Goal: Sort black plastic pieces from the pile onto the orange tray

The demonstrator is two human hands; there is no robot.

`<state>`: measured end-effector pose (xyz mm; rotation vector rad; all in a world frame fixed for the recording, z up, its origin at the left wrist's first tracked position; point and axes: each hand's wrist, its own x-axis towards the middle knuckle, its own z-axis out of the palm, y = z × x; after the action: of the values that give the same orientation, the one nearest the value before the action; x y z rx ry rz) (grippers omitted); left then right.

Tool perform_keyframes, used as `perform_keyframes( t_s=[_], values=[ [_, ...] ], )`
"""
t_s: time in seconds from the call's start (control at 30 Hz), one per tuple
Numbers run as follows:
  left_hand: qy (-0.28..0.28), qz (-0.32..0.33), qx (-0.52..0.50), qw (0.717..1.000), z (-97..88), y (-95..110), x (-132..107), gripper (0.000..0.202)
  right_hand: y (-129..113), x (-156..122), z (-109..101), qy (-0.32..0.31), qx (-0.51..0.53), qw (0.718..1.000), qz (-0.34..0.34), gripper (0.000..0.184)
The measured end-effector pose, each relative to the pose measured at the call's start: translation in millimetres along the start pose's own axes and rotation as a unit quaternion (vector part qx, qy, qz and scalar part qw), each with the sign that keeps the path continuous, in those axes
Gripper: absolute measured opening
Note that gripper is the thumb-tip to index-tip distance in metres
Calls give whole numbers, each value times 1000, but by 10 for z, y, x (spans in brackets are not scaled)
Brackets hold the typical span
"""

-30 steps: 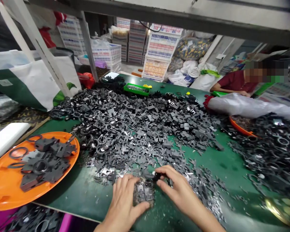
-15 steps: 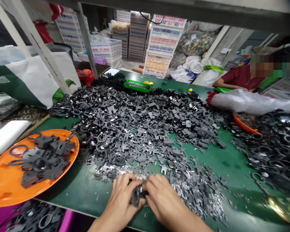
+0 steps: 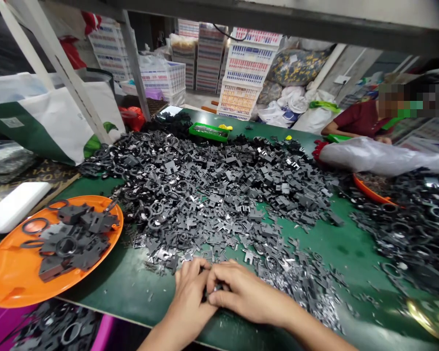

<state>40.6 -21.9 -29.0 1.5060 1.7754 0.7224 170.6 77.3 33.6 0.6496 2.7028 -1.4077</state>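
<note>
Close to the table's front edge, my left hand (image 3: 193, 291) is closed around a dark plastic part (image 3: 205, 294), mostly hidden by the fingers. My right hand (image 3: 237, 291) presses up against it from the right, its thumb and fingers curled over the same part. Just beyond both hands spreads a large heap of small black and grey plastic pieces (image 3: 205, 195), among them rings, blocks and forked clips. Small shiny bits lie at the heap's near right.
An orange tray (image 3: 7, 273) with dark blocks and rings stands at left, above a magenta bin (image 3: 104, 331). A green tray (image 3: 208, 132) sits at the back. Another pile (image 3: 417, 229) lies at right. A co-worker (image 3: 362, 119) sits far right. A metal shelf beam (image 3: 278, 22) crosses overhead.
My right hand has shifted left and closed over the dark part and my left fingers. The part's ring, visible before, is now mostly covered. The view has shifted slightly.
</note>
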Motion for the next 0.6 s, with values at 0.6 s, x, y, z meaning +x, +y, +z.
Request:
perform_keyframes(
  t_s=[0.6],
  values=[
    [8, 10, 28, 1000, 22, -26, -13, 17, 227, -59, -207, -29, -206, 978, -17, 20]
  ],
)
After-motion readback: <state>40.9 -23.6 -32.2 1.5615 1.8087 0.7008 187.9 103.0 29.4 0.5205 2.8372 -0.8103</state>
